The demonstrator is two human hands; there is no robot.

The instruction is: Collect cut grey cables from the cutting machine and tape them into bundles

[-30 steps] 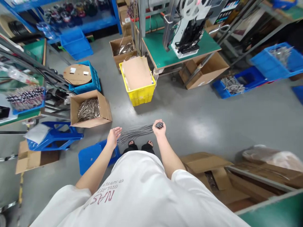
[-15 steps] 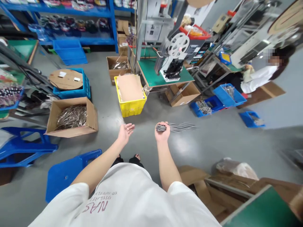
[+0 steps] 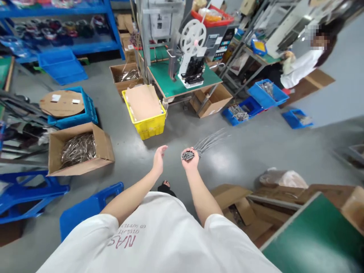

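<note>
A bundle of thin grey cables [image 3: 209,143] is gripped in my right hand [image 3: 190,161], out in front of my body above the floor. The near ends are packed together at my fist, while the long free ends fan out to the right and look blurred. My left hand [image 3: 159,159] is held up a short way to the left of the bundle, apart from it. Its fingers are stretched out and it holds nothing.
Ahead stands a yellow crate [image 3: 152,129] with cardboard on top. A carton of wires [image 3: 105,151] and a blue stool [image 3: 82,208] are at left. A machine [image 3: 193,68] sits on a green bench. A seated person [image 3: 304,68] works at far right. A green table [image 3: 321,242] is near right.
My left hand has moved right, nearer the bundle, and turned edge-on. The cables' free ends have swung upward and spread. The whole view has shifted, with the yellow crate now further left.
</note>
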